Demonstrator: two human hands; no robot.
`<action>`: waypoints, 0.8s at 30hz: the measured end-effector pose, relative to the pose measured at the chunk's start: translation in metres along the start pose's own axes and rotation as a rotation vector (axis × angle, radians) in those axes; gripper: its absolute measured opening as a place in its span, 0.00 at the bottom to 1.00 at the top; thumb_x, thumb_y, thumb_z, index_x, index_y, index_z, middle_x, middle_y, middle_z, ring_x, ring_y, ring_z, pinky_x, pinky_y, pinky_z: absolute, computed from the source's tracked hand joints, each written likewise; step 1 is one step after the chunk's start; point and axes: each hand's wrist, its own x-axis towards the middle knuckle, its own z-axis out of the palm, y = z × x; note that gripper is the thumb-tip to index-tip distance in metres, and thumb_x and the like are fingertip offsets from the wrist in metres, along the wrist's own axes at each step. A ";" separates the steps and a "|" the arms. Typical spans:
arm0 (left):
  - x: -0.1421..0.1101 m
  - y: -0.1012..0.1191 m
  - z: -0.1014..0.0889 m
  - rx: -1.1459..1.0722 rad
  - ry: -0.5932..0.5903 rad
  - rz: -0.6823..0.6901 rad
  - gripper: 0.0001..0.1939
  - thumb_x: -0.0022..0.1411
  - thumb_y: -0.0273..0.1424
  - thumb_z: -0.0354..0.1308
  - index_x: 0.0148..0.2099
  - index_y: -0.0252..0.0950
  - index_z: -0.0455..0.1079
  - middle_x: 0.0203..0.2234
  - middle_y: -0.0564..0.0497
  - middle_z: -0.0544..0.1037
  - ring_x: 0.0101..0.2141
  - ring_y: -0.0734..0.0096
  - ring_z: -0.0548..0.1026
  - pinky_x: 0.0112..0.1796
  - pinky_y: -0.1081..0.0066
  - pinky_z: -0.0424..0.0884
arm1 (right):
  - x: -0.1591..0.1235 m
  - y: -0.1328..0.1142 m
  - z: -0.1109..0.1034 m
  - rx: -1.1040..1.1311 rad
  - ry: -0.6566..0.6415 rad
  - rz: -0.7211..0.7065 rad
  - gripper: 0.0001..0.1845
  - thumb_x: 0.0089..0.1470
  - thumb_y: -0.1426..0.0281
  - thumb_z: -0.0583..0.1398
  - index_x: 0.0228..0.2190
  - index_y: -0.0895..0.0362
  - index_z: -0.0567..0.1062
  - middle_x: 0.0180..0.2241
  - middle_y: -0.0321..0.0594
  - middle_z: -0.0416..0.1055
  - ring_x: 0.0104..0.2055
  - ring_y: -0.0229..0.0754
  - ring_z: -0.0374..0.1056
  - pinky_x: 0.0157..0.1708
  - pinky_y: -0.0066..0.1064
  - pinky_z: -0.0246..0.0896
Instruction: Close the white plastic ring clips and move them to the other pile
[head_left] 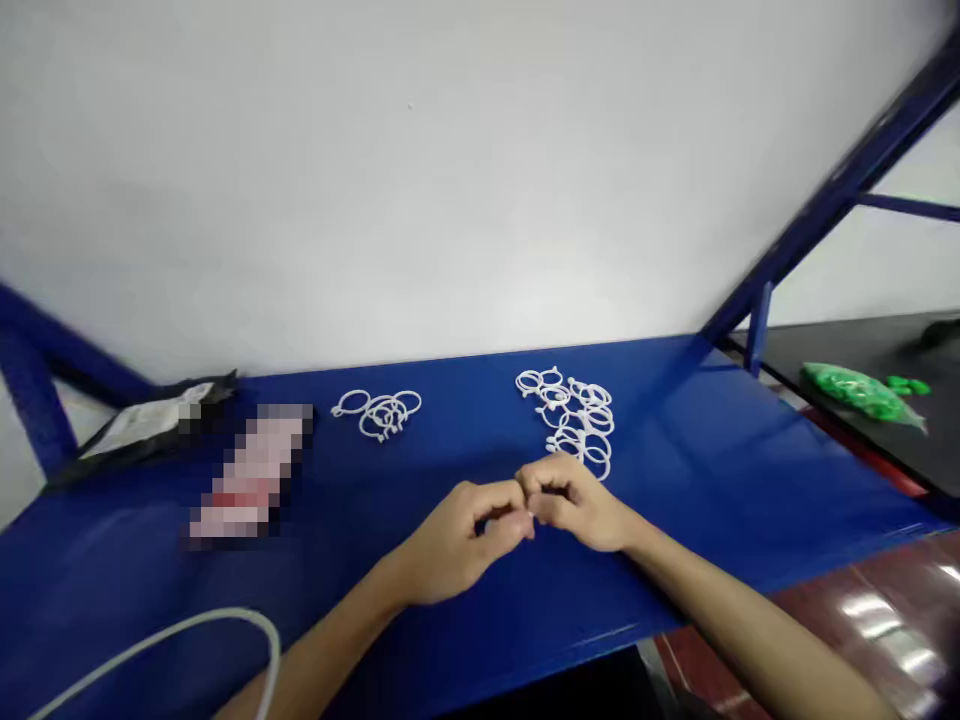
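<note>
My left hand (472,535) and my right hand (574,505) meet over the front middle of a blue table, fingertips touching. Both are closed in a pinch. Whatever lies between the fingertips is hidden or too small to name; only a pale speck shows there. Just beyond my right hand lies a spread of white plastic rings (596,418), each with a small knob or clasp. A smaller cluster of similar white rings (382,410) lies farther back, to the left of my hands.
A blurred-out pinkish packet (259,465) and a black bag with a white label (150,420) lie at left. A white cable (217,613) loops at front left. Blue frame bars flank the table. A green bag (859,390) sits on a dark surface at right.
</note>
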 end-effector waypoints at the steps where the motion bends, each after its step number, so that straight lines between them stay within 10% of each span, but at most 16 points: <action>1: 0.002 -0.005 -0.004 0.077 0.093 0.006 0.16 0.71 0.39 0.49 0.34 0.37 0.71 0.22 0.59 0.68 0.23 0.78 0.64 0.27 0.74 0.60 | 0.003 0.001 -0.003 -0.115 0.066 -0.028 0.16 0.67 0.63 0.57 0.28 0.55 0.72 0.27 0.35 0.71 0.26 0.36 0.65 0.28 0.28 0.62; 6: 0.013 -0.033 -0.038 0.669 0.550 0.032 0.15 0.71 0.35 0.48 0.36 0.38 0.73 0.28 0.52 0.77 0.33 0.67 0.72 0.38 0.66 0.65 | 0.010 0.019 -0.030 -0.785 0.436 -0.023 0.11 0.66 0.67 0.58 0.47 0.56 0.76 0.47 0.49 0.74 0.51 0.52 0.69 0.52 0.48 0.67; 11: 0.012 -0.061 -0.081 1.150 0.753 -0.118 0.16 0.72 0.34 0.49 0.38 0.37 0.76 0.36 0.43 0.80 0.43 0.52 0.72 0.44 0.56 0.66 | 0.006 0.046 -0.066 -1.181 0.626 0.136 0.14 0.63 0.67 0.61 0.48 0.58 0.79 0.47 0.54 0.70 0.50 0.59 0.64 0.54 0.55 0.66; 17: 0.008 -0.070 -0.090 1.205 0.810 -0.175 0.14 0.71 0.35 0.51 0.42 0.36 0.77 0.42 0.41 0.79 0.46 0.48 0.71 0.43 0.53 0.67 | 0.006 0.051 -0.073 -1.206 0.594 0.111 0.08 0.63 0.70 0.61 0.37 0.56 0.81 0.47 0.53 0.71 0.50 0.58 0.63 0.52 0.53 0.67; 24: 0.015 -0.049 -0.042 0.846 0.725 0.226 0.13 0.72 0.33 0.52 0.55 0.38 0.72 0.50 0.45 0.77 0.51 0.58 0.73 0.54 0.57 0.70 | 0.010 0.018 -0.040 -0.773 0.468 0.021 0.07 0.67 0.70 0.56 0.40 0.54 0.74 0.38 0.43 0.76 0.38 0.45 0.71 0.43 0.40 0.69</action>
